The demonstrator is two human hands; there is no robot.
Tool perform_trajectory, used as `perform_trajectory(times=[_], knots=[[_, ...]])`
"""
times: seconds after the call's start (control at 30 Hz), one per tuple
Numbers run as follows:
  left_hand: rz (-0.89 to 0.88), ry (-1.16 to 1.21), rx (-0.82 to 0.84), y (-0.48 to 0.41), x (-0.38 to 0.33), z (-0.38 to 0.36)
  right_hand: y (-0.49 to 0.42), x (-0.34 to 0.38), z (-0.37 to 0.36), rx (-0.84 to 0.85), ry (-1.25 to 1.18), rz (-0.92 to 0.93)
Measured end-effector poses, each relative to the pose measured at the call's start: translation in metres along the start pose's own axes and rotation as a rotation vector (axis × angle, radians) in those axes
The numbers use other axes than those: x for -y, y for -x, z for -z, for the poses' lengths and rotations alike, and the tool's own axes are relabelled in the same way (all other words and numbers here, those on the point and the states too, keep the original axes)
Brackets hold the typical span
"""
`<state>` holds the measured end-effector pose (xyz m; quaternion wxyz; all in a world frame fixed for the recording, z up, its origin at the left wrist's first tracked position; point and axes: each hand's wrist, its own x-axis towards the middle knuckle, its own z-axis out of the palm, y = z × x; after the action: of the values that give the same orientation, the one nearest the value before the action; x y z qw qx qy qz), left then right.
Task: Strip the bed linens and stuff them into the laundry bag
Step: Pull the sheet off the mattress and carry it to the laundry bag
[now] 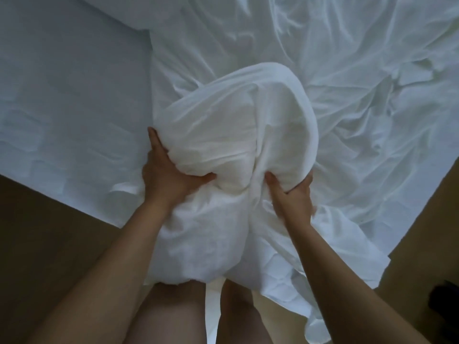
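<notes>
Left hand (169, 175): most fingers buried behind linen bundle (236, 135). Right hand (290, 194): fingertips lost in folds. Bundle's make-up unreadable (sheet or pillowcase, cannot tell). Pillow (139, 11) cut off by top edge. Dark object (444, 304) at right edge: cropped, too dim to identify. Hanging cloth hides part of legs (169, 314) and near corner of mattress (62, 120).

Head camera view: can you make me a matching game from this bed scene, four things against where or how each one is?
Things:
1. left hand
2. right hand
3. mattress
4. floor

Places or states:
A. brown, beside the bed
B. grips the sheet bundle on its right side
C. pale and flat, left of the bundle
D. holds the bundle's left side

Pairs: 1-D, 2-B, 3-C, 4-A.
</notes>
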<state>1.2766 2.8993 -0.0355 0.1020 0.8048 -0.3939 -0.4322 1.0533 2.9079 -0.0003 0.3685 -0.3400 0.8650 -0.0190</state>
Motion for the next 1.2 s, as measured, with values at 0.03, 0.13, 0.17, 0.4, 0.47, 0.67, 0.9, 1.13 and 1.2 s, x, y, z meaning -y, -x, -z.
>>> perform_trajectory(times=[0.03,0.13,0.17,0.4,0.47,0.67,0.9,1.13,1.2], knots=[[0.001,0.067,-0.004,0.006,-0.003,-0.005,-0.001,0.002,-0.003,-0.010,-0.015,-0.016],[0.072,0.230,0.021,0.026,-0.021,-0.021,-0.003,0.005,-0.002,0.057,0.002,-0.027],[0.083,0.303,0.018,0.034,-0.030,-0.026,-0.001,0.007,0.000,0.105,-0.058,-0.041],[-0.194,0.577,-0.106,0.079,-0.074,-0.040,0.017,-0.012,0.021,0.352,-0.708,-0.269],[-0.149,0.476,-0.034,0.079,-0.067,-0.054,0.015,-0.017,0.005,0.356,-0.718,-0.324],[-0.176,0.270,0.060,0.098,-0.041,-0.057,0.023,-0.030,-0.021,0.250,-0.878,-0.338],[-0.512,0.097,0.072,0.182,-0.047,-0.063,0.063,-0.090,0.024,0.480,-0.987,-0.118],[-0.673,-0.032,0.406,0.199,-0.042,-0.096,0.067,-0.112,0.041,0.510,-0.932,-0.122],[-0.636,0.007,0.560,0.198,-0.042,-0.106,0.059,-0.118,0.041,0.521,-0.908,-0.143]])
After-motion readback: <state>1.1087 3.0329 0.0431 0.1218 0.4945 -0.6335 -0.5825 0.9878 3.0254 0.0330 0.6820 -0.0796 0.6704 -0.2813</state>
